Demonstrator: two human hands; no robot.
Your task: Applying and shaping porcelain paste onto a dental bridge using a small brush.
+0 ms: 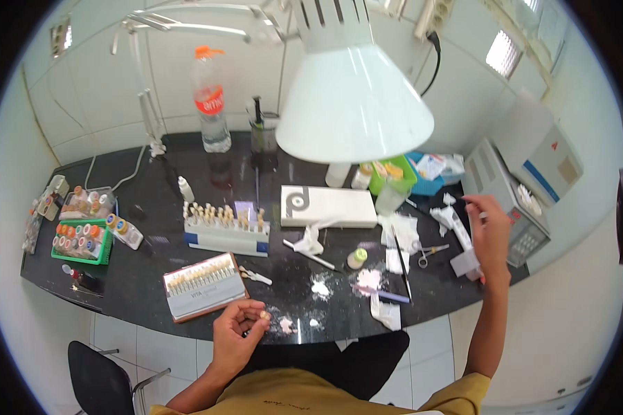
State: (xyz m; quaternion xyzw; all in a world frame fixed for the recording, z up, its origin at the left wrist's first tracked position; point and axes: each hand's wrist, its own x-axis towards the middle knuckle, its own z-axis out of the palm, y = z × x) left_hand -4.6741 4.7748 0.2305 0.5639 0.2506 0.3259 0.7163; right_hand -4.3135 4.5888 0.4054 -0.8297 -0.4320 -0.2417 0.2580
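My left hand (239,332) is closed, pinching a small cream tooth-like piece (264,315) above the desk's front edge, near pink and white powder patches (286,324). Just beyond it lies a shade guide case (203,289) with rows of tooth samples. My right hand (490,235) is raised at the right, fingers curled, beside a white elongated object (457,232); what it holds, if anything, I cannot make out. Scissors (428,254), thin tools (399,252), white tissues (405,228) and a green-capped jar (357,259) lie to its left.
A large white lamp (353,104) overhangs the black desk (138,270). Behind stand a water bottle (213,117), a white box (325,204), a sample stand (225,235) and a green bin (391,176). A jar tray (81,242) sits left, a machine (526,194) right, a chair (97,370) lower left.
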